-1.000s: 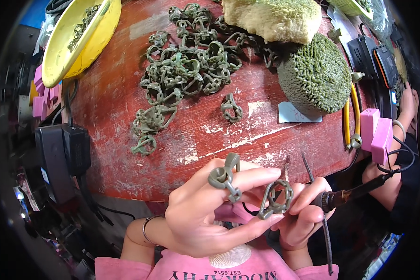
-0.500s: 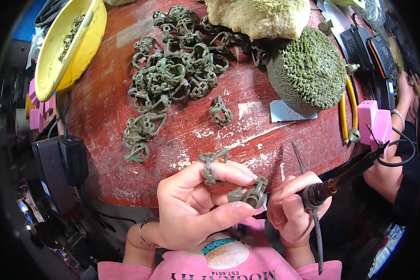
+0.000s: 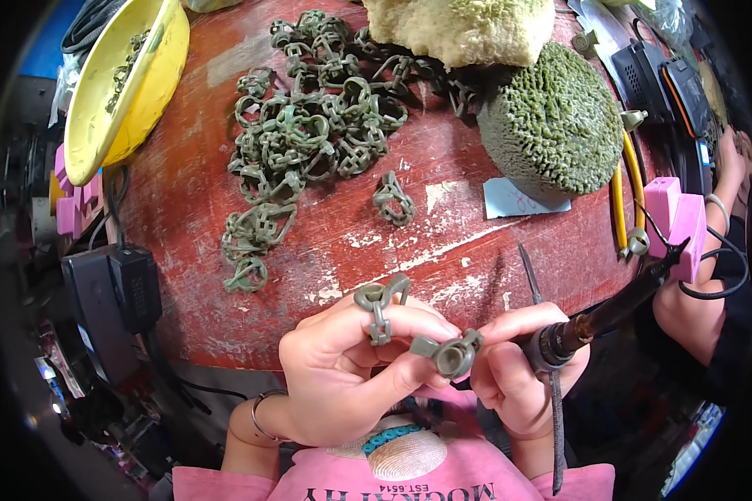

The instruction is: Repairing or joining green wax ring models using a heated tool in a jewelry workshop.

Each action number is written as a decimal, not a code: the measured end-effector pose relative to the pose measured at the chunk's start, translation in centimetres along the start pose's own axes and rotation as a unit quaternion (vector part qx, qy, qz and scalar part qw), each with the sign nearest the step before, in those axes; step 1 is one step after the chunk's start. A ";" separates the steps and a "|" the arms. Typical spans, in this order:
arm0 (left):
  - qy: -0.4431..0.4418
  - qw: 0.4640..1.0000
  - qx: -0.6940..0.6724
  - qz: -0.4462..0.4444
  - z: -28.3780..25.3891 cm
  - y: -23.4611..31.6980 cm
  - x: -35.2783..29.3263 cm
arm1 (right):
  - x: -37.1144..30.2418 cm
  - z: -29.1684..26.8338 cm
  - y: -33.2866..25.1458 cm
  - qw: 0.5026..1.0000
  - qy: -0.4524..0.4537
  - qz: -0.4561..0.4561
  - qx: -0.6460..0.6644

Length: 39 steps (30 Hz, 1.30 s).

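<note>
My left hand (image 3: pixel 330 371) pinches a small grey-green cup-shaped link piece (image 3: pixel 453 361) between thumb and fingers, its round hollow facing up. Joined-looking links of the same colour (image 3: pixel 379 311) hang over my left index finger. My right hand (image 3: pixel 518 380) is closed around a dark pen-shaped tool (image 3: pixel 614 311) with a worn brown collar, like a soldering iron. A thin metal pick (image 3: pixel 530 271) also sticks up from that hand. The right index fingertip touches the link piece's edge. The pen tool's working tip is hidden behind the fingers.
On the worn red table (image 3: pixel 451 250) lie a heap of green chain links (image 3: pixel 309 138) and one separate link piece (image 3: pixel 394 200). A rough green round block (image 3: pixel 560 125) stands right. A yellow bowl (image 3: pixel 154 92) is left, a black adapter (image 3: pixel 109 301) below it. Another person's arm (image 3: pixel 693 313) is right.
My right hand has shifted its fingers, and its index finger now reaches to the link piece. The piece has turned, so its hollow shows more from above.
</note>
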<state>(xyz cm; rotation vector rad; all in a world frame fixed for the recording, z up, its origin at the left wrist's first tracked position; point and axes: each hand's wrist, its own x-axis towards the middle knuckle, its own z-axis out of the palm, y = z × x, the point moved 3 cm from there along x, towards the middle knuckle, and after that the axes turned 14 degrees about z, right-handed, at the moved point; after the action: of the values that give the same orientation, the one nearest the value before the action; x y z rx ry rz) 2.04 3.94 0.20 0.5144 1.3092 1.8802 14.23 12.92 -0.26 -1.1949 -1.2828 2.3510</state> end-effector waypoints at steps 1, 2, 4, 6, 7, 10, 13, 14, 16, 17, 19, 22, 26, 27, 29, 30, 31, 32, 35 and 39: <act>-0.049 0.997 0.053 0.034 -0.3 0.1 0.0 | 0.0 0.0 0.0 1.000 0.009 -0.003 -0.002; -0.098 0.987 0.106 0.068 -0.4 0.3 0.0 | 0.0 0.0 0.0 1.000 0.018 -0.006 -0.004; -0.101 0.984 0.126 0.080 -0.2 0.4 0.1 | 0.0 0.0 0.0 1.000 0.019 -0.004 0.006; -0.104 0.980 0.145 0.092 0.1 0.6 0.1 | -0.1 -0.2 0.0 1.000 0.019 -0.002 0.016; -0.091 0.981 0.147 0.084 0.2 0.7 0.1 | -0.1 -0.3 0.0 1.000 0.016 -0.003 0.016; -0.065 0.987 0.135 0.066 0.2 0.6 -0.1 | 0.1 -0.3 0.1 1.000 0.012 -0.005 0.009; -0.040 0.992 0.114 0.040 0.2 0.6 -0.3 | 0.1 -0.4 0.2 1.000 0.008 0.002 0.008; -0.029 0.994 0.107 0.025 0.2 0.6 -0.3 | 0.1 -0.4 0.2 1.000 0.005 0.009 0.015; -0.045 0.988 0.135 0.059 0.3 0.7 -0.2 | 0.1 -0.4 0.2 1.000 0.005 0.002 0.017; -0.061 0.980 0.164 0.094 0.4 0.8 -0.1 | 0.1 -0.4 0.1 1.000 0.005 -0.005 0.019; -0.066 0.979 0.167 0.098 0.5 0.8 0.0 | 0.2 -0.5 0.0 1.000 -0.003 -0.008 0.007; -0.066 0.982 0.156 0.089 0.6 1.0 0.0 | 0.2 -0.5 0.0 1.000 -0.010 -0.009 0.004; -0.042 0.996 0.065 0.051 0.6 0.6 -0.2 | 0.1 -0.6 -0.5 1.000 -0.006 0.002 -0.025; -0.041 0.996 0.066 0.052 0.5 0.5 -0.2 | 0.2 -0.8 -0.4 1.000 -0.007 0.002 -0.025; -0.023 0.999 0.020 0.030 0.5 0.2 -0.1 | 0.4 -1.5 -0.3 0.992 0.005 -0.077 -0.103; -0.023 0.999 0.020 0.032 0.3 -0.1 -0.2 | 0.4 -1.8 -0.1 0.982 0.008 -0.123 -0.143; -0.008 0.999 -0.006 0.040 0.1 -0.5 -0.3 | 0.3 -2.4 -0.3 0.969 0.033 -0.130 -0.210; 0.006 0.998 -0.033 0.048 -0.1 -0.7 -0.3 | 0.1 -2.6 -0.5 0.959 0.068 -0.141 -0.236; 0.075 0.995 0.043 0.039 0.2 -0.8 0.2 | -0.4 -3.3 -1.0 0.944 0.175 -0.150 -0.236; 0.075 0.994 0.043 0.068 -0.4 -1.4 0.3 | 0.3 -4.4 -1.6 0.890 0.259 -0.171 -0.334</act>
<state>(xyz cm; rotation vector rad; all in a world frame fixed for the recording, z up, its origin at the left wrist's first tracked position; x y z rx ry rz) 2.07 4.21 -1.23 0.5269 1.4923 2.0121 17.02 16.71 -0.50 -1.4687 -1.9381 1.2314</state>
